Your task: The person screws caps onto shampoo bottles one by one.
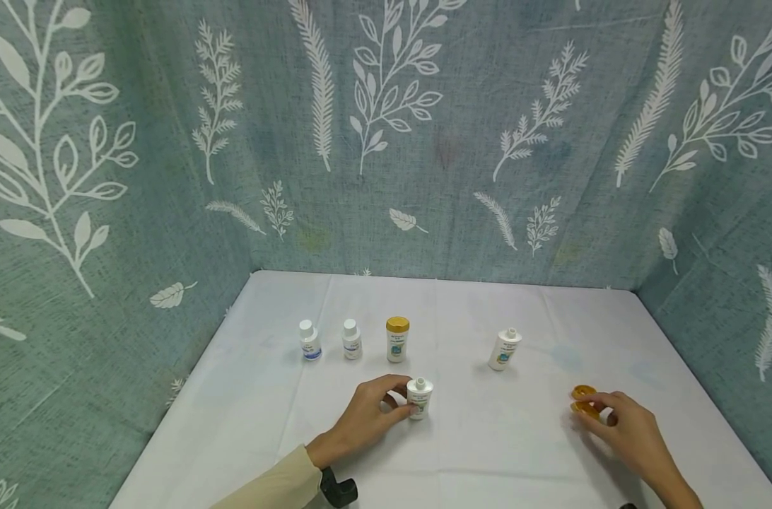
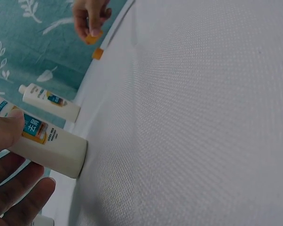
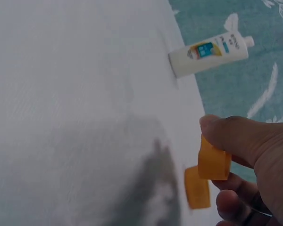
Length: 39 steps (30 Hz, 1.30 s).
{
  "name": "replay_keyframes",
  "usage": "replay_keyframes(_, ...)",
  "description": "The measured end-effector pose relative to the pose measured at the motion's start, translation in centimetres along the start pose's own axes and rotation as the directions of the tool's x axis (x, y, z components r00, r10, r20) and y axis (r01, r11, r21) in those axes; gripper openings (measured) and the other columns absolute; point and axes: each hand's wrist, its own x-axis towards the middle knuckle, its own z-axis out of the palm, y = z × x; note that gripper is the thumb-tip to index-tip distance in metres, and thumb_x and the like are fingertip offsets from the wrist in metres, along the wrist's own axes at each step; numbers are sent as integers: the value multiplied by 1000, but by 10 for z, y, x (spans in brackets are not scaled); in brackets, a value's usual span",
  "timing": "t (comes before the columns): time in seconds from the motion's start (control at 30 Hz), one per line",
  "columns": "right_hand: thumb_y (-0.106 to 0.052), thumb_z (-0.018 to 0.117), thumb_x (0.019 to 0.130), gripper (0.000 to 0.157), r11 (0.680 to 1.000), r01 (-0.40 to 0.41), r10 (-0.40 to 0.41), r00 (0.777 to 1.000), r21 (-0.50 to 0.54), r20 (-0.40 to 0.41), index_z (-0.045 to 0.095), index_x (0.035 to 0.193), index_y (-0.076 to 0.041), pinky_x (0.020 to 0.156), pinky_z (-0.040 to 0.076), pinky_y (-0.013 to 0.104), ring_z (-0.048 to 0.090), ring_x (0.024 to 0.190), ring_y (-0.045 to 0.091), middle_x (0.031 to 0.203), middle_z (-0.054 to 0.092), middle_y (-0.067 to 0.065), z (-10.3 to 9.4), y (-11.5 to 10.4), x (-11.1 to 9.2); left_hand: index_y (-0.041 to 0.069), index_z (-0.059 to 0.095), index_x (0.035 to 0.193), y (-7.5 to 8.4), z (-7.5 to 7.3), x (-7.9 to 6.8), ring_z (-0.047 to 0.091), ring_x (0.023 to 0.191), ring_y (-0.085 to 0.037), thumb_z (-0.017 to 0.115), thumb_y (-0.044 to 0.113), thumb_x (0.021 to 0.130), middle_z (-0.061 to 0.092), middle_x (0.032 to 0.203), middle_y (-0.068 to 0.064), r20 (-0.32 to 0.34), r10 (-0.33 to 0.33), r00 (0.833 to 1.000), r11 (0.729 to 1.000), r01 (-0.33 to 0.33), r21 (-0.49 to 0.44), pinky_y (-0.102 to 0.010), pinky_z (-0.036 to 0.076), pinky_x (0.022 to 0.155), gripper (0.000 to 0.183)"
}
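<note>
My L hand (image 1: 375, 408) pinches a capless bottle (image 1: 420, 397), upright on the table (image 1: 494, 445); my R hand (image 1: 629, 431) holds one orange cap (image 3: 214, 161), 2nd cap (image 3: 196, 189) just beside. Prob. mid cap-handling; next move likely needs steady L hold, cap level. Bottle top's cut off in L wrist view; can't tell if caps touch.

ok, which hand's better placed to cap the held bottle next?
Right, likely: the right hand pinches an orange cap, while the left hand holds the white bottle, its nozzle bare.
</note>
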Motion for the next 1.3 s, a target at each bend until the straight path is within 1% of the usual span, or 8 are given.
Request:
replay_keyframes(0.13, -23, 88, 83, 29, 999, 20, -21, 1000, 26, 2, 77, 106, -10, 49, 40, 25, 47, 61, 8, 86, 65, -1, 1, -12, 2, 14, 66, 128, 0, 0, 0, 67, 102, -8, 82, 10, 90, 70, 118, 4, 3, 1, 1000, 1000, -1, -1, -24, 59, 77, 42)
replay_keyframes(0.23, -27, 88, 83, 30, 999, 28, -28, 1000, 43, 4, 76, 107, -13, 51, 41, 25, 48, 61, 9, 87, 67, -1, 2, -22, 4, 14, 66, 128, 0, 0, 0, 67, 102, -9, 82, 11, 90, 70, 117, 4, 4, 1, 1000, 1000, -1, 0, -24, 59, 77, 42)
replay_keyframes(0.4, -25, 89, 82, 30, 997, 57, -57, 998, 47, -20, 75, 105, -13, 52, 41, 24, 48, 62, 9, 85, 68, -2, 5, -36, 10, 14, 66, 129, 1, -1, 1, 67, 103, -8, 81, 14, 91, 70, 117, 5, 4, 2, 1000, 1000, -2, 2, -23, 59, 77, 41)
replay_keyframes(0.57, -22, 89, 81, 30, 995, 77, -77, 997, 59, -15, 74, 106, -13, 53, 40, 24, 48, 63, 10, 85, 68, -4, 8, -49, 16, 14, 66, 128, 1, -1, 1, 67, 103, -9, 81, 12, 90, 70, 117, 5, 9, 2, 1000, 1000, -2, 0, -23, 59, 77, 41)
replay_keyframes(0.73, -23, 89, 82, 30, 990, 110, -109, 994, 91, -11, 73, 105, -15, 53, 39, 25, 48, 64, 9, 87, 69, -6, 10, -63, 20, 13, 66, 128, 1, 0, 1, 67, 102, -8, 81, 12, 90, 71, 117, 4, 3, 4, 1000, 1000, -4, 2, -23, 59, 77, 41)
replay_keyframes(1.03, -26, 89, 82, 29, 974, 179, -180, 984, 137, -7, 72, 104, -19, 51, 39, 24, 47, 61, 6, 89, 69, -10, 13, -83, 28, 13, 66, 128, 0, 0, 0, 67, 103, -9, 81, 11, 90, 70, 118, 4, 3, 6, 1000, 1000, -6, 9, -24, 59, 77, 41)
replay_keyframes(1.17, -22, 89, 82, 30, 964, 214, -215, 977, 159, -9, 72, 107, -19, 49, 39, 24, 48, 61, 5, 90, 69, -9, 16, -91, 32, 13, 66, 128, 0, 0, 1, 67, 103, -9, 81, 12, 90, 70, 118, 5, 3, 6, 1000, 1000, -6, 5, -24, 59, 77, 41)
replay_keyframes(1.3, -15, 88, 82, 34, 942, 278, -279, 960, 188, -23, 73, 112, -19, 49, 41, 23, 49, 61, 4, 91, 68, -8, 19, -97, 35, 14, 66, 128, 0, 0, 1, 67, 102, -10, 81, 11, 90, 70, 117, 5, 1, 10, 1000, 1000, -10, -5, -26, 60, 77, 41)
